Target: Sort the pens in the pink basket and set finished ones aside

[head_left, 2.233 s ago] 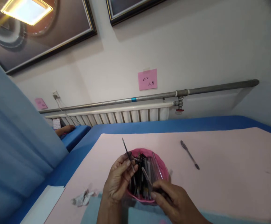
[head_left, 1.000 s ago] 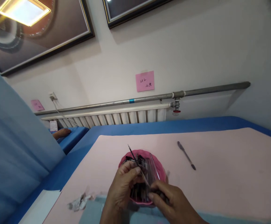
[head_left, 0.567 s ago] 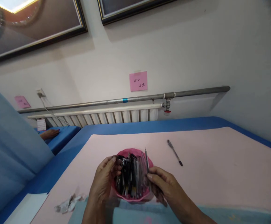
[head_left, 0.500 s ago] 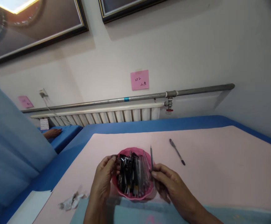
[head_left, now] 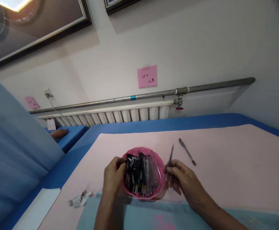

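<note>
A pink scalloped basket (head_left: 144, 198) holds black pen caps (head_left: 133, 163) on its left side and clear pen barrels (head_left: 150, 172) on its right. My left hand (head_left: 115, 171) is at the basket's left rim, thumb and fingers pinched at the black caps; what they hold is hidden. Just right of the basket, my right hand (head_left: 181, 177) pinches a slim uncapped pen (head_left: 171, 155), its pointed tip upward. Beyond that hand, a capped pen (head_left: 187, 151) lies slantwise on the pink sheet (head_left: 226, 159).
Crumpled clear plastic (head_left: 80, 199) and a white sheet of paper (head_left: 40, 207) lie to the left. A light blue cloth (head_left: 139, 214) runs along the near edge. Behind stand a radiator (head_left: 130, 114) and pipe (head_left: 120, 99). Another person's hand (head_left: 60, 132) rests beyond the blue curtain (head_left: 14, 143).
My right hand has moved the pen away from the basket's right rim, opening a gap, and the pen now leans right. My left hand stays pinched at the left rim. The whole view has shifted slightly.
</note>
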Motion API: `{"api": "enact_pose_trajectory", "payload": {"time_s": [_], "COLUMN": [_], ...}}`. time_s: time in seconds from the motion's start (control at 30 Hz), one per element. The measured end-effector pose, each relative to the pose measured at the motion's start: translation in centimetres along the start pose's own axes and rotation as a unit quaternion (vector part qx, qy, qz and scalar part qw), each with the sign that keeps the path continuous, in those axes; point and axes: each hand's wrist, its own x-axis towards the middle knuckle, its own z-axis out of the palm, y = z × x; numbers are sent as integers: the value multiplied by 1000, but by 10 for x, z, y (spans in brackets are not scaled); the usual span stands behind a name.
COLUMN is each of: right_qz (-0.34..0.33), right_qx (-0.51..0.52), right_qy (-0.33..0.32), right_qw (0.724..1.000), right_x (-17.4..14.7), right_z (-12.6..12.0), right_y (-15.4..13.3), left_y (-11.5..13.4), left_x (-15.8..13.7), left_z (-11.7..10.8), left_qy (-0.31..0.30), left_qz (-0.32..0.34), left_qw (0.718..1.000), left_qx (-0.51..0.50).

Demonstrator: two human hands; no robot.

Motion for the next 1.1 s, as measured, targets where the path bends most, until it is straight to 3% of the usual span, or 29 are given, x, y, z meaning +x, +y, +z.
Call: {"api": "enact_pose_trajectory", "payload": {"time_s": [0.1,0.2,0.33,0.43,0.63,0.77,0.93,1.1], "right_qz": [2,0,-4,-8,-4,-4,-4,-2], "right_qx": [2,3,10,12,8,6,4,-4], "right_qy": [4,5,-6,-7,-4,-5,-2,-1], "right_qw": [1000,1000,1000,1000,1000,1000,1000,1000], "right_x": [0,0,-2,-4,-3,-2,-3,-2], "right_z": [0,1,2,3,4,3,3,3], "right_y": [1,0,-2,-4,-3,-2,-3,-2], "left_y": [2,7,15,19,19,15,8,0], "left_x": [0,-2,-6,-6,-6,-4,1,6], "left_z": [4,12,22,25,24,20,4,-12], "left_qy": [-9,-31,-53,-61,-75,-70,17,92], "left_qz": [43,86,81,70,71,83,58,6], "left_qw": [991,962,925,913,906,921,964,980], "left_qx": [126,257,368,397,410,374,258,179]}}
